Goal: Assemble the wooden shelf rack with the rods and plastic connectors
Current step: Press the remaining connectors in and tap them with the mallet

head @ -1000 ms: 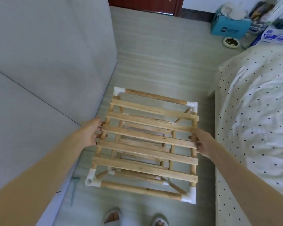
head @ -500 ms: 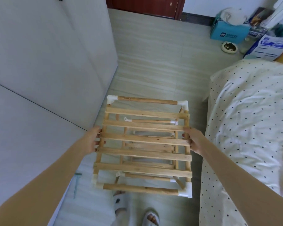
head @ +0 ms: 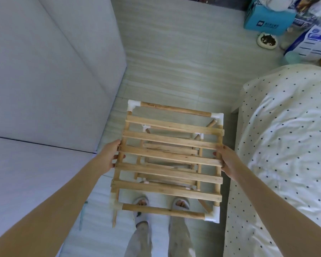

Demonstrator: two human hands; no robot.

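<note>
Two hands hold the wooden shelf rack up in front of us, above the pale tiled floor: our left hand grasps the left side rod at about 9 o'clock of the frame, fingers curled round it, and our right hand grasps the right side rod at about 3 o'clock in the same way. We look down on the top tier, five flat slats running left to right, with a lower tier showing through the gaps. White plastic connectors cap the four corners, joining round rods at 12 and 6 o'clock. Our slippered feet stand under the rack's near edge. A grey cabinet fills the 9 to 11 o'clock side, and a bed with a dotted white cover lies at 3 o'clock. At 1 o'clock sit a teal box, a pet food bowl and a white-and-blue carton.
</note>
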